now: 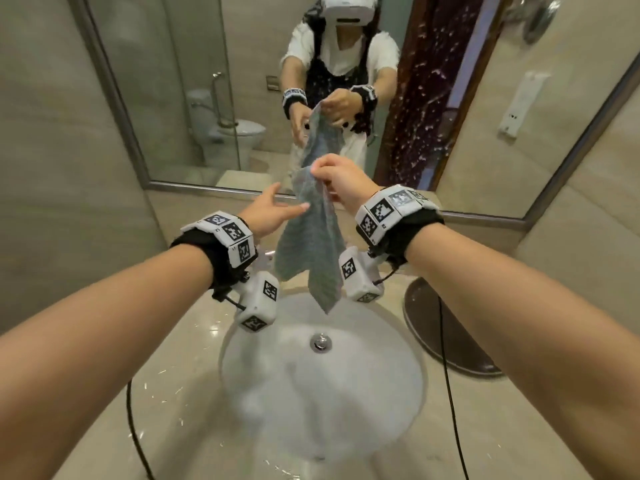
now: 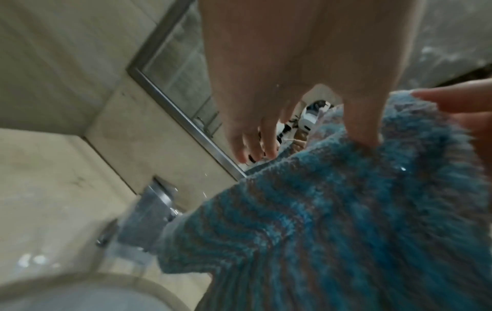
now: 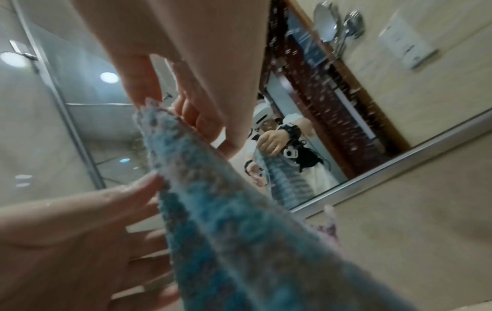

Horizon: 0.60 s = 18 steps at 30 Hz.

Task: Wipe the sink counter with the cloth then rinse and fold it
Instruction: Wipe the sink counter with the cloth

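Observation:
A blue-grey fluffy cloth (image 1: 311,237) hangs in the air above the white round sink (image 1: 388,410). My right hand (image 1: 337,178) pinches its top corner between thumb and fingers; the right wrist view shows that pinch on the cloth (image 3: 213,210) clearly. My left hand (image 1: 273,211) is at the cloth's left edge with fingers spread and straight. In the left wrist view its thumb touches the cloth (image 2: 346,221) and the other fingers (image 2: 255,147) stand apart from it. The cloth's lower tip dangles over the basin.
The beige stone counter (image 1: 156,393) surrounds the sink, with a drain plug (image 1: 320,342) in the basin. A dark round tray (image 1: 443,334) lies right of the sink. A chrome tap (image 2: 157,202) stands behind the cloth. The mirror (image 1: 214,98) rises just beyond.

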Tool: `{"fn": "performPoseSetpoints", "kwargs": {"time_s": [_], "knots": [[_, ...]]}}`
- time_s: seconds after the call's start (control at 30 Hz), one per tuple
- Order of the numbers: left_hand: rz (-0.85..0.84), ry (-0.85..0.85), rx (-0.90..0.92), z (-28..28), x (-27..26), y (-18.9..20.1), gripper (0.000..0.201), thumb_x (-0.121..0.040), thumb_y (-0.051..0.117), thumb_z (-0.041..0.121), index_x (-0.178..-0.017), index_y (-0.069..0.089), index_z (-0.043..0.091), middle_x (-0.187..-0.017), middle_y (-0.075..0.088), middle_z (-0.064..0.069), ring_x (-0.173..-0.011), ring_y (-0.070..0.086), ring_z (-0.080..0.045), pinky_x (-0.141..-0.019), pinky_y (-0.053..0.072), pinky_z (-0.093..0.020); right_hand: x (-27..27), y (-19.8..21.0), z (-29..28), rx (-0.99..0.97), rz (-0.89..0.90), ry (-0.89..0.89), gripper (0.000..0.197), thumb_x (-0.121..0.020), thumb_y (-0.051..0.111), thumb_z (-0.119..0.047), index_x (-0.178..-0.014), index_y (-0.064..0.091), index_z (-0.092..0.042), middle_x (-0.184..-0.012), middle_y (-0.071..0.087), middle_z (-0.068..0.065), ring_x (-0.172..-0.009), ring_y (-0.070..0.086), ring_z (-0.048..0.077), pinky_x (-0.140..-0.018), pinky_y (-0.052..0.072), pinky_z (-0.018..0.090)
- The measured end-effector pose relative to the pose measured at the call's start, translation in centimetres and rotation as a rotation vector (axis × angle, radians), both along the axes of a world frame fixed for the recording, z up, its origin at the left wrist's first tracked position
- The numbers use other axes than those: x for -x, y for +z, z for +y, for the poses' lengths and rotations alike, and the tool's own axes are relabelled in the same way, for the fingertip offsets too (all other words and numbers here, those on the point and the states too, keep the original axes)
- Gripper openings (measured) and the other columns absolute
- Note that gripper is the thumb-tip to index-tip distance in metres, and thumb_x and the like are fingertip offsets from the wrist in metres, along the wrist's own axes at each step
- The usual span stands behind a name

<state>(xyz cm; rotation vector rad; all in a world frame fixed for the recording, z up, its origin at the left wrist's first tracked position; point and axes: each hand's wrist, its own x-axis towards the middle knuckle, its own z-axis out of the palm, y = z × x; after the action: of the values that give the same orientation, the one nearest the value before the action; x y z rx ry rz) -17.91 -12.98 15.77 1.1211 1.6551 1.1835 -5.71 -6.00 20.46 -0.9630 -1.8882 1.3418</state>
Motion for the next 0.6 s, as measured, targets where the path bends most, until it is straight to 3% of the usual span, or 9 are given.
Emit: {"fn": "performPoseSetpoints", "kwargs": {"time_s": [0.07,0.13,0.17,0.23,0.27,0.3,0.37,0.5,0.6], "knots": [[-0.009,-0.058,0.009,-2.1,2.3,0.6,0.044,-0.089,0.06,0.018,-0.131,0.046,0.012,-0.111,0.062,-0.007,-0.094,0.059,-0.015,-0.078,0.047,-0.025,2.8,0.7,-1.5,-0.005,-0.02,0.054,0.03,-0.092,0.048,-0.004,-0.066,0.045,-0.018,-0.063,0.045,0.0,-0.053,0.039,0.011,-0.05,0.031,0.021],[0.047,-0.032,-0.004,-4.2,5.0,0.9,0.028,-0.089,0.06,0.016,-0.116,0.058,0.009,-0.098,0.065,-0.006,-0.085,0.062,-0.017,-0.075,0.051,-0.026,5.5,1.1,-2.7,-0.019,-0.061,0.059,0.028,-0.093,0.046,-0.007,-0.067,0.044,-0.02,-0.063,0.044,0.0,-0.052,0.038,0.013,-0.051,0.032,0.023],[0.08,-0.001,-0.017,-5.1,6.5,1.0,0.025,-0.088,0.062,0.017,-0.111,0.061,0.007,-0.093,0.065,-0.006,-0.083,0.062,-0.019,-0.073,0.051,-0.024,6.7,1.1,-3.2,-0.033,-0.086,0.047,0.027,-0.093,0.045,-0.009,-0.069,0.043,-0.021,-0.064,0.044,0.0,-0.053,0.04,0.015,-0.052,0.034,0.024],[0.165,0.066,-0.017,-6.8,9.2,1.2,0.013,-0.085,0.066,0.019,-0.092,0.064,0.008,-0.075,0.061,-0.002,-0.067,0.059,-0.013,-0.056,0.046,-0.012,9.0,0.7,-4.0,-0.121,-0.167,0.018,0.019,-0.093,0.041,-0.012,-0.076,0.043,-0.018,-0.067,0.042,0.0,-0.055,0.042,0.016,-0.051,0.037,0.028],[0.213,0.1,-0.003,-7.6,10.4,1.2,0.013,-0.083,0.068,0.021,-0.079,0.06,0.013,-0.068,0.056,0.001,-0.058,0.055,-0.007,-0.048,0.041,-0.01,9.9,0.5,-4.5,-0.181,-0.226,0.005,0.012,-0.094,0.039,-0.014,-0.082,0.043,-0.016,-0.069,0.043,0.0,-0.056,0.044,0.017,-0.05,0.039,0.031],[0.254,0.126,0.013,-8.3,11.7,1.2,0.02,-0.081,0.071,0.022,-0.071,0.054,0.017,-0.066,0.053,0.002,-0.056,0.053,-0.005,-0.048,0.039,-0.012,10.9,0.1,-5.0,-0.226,-0.278,-0.001,0.008,-0.094,0.037,-0.014,-0.088,0.042,-0.014,-0.071,0.043,0.0,-0.056,0.045,0.017,-0.051,0.041,0.031],[0.342,0.14,0.052,-9.6,13.9,0.8,0.026,-0.077,0.074,0.024,-0.067,0.05,0.02,-0.069,0.053,0.001,-0.064,0.051,-0.01,-0.057,0.04,-0.018,12.7,-0.7,-5.9,-0.27,-0.332,0.017,0.005,-0.095,0.034,-0.015,-0.093,0.039,-0.013,-0.075,0.045,0.004,-0.061,0.047,0.021,-0.053,0.04,0.03],[0.475,0.146,0.121,-12.6,17.7,0.4,0.032,-0.073,0.078,0.024,-0.065,0.047,0.021,-0.067,0.05,0.003,-0.066,0.047,-0.014,-0.053,0.035,-0.019,15.9,-1.4,-7.4,-0.33,-0.403,0.043,0.006,-0.097,0.034,-0.014,-0.094,0.039,-0.014,-0.076,0.047,0.002,-0.066,0.048,0.019,-0.051,0.033,0.025],[0.538,0.129,0.183,-14.2,20.6,0.1,0.027,-0.07,0.08,0.023,-0.081,0.057,0.014,-0.082,0.055,-0.003,-0.08,0.05,-0.018,-0.059,0.036,-0.024,17.7,-1.7,-7.9,-0.375,-0.445,0.04,0.006,-0.096,0.038,-0.018,-0.092,0.042,-0.016,-0.093,0.055,0.007,-0.085,0.05,0.019,-0.068,0.033,0.024]]}}
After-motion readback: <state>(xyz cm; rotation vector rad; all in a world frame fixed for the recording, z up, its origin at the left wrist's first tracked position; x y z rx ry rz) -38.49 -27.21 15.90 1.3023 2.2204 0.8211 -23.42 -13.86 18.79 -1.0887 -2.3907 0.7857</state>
